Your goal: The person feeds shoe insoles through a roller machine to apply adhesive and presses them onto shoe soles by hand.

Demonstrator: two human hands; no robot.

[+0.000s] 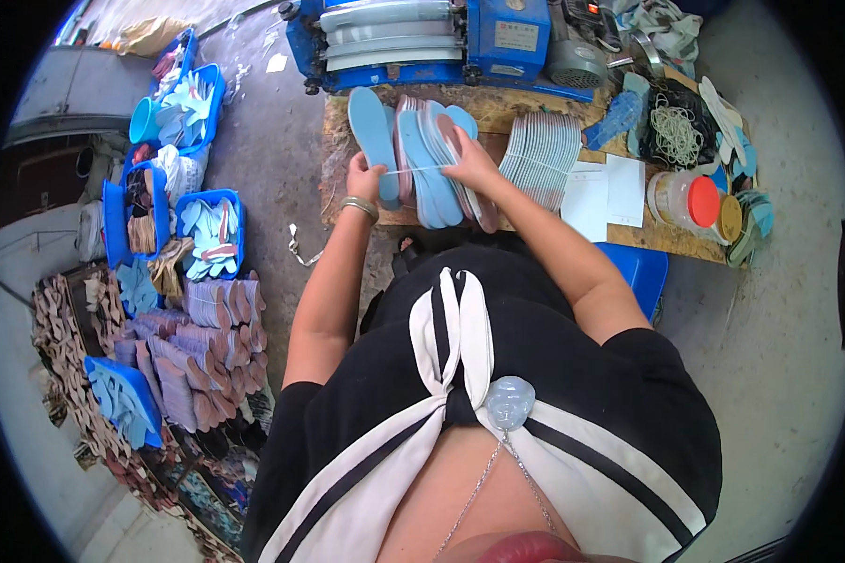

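Several light-blue and pinkish shoe insoles (426, 175) lie bunched on the wooden table in front of me. A thin white string (411, 170) runs across them between my two hands. My left hand (363, 178) is closed in a pinch on the string, beside a single light-blue insole (373, 127) that leans at the left of the bunch. My right hand (471, 163) is closed around the right side of the bunch, with its fingertips by the string. Just to the right stands a neat row of insoles (541, 155) on edge.
A blue roller machine (394, 42) stands behind the wooden table (343, 199). Right of the insoles are white papers (624, 190), a red-lidded jar (690, 200) and a coil of string (676, 131). On the left floor sit blue bins (239, 235) and stacked insoles (197, 352).
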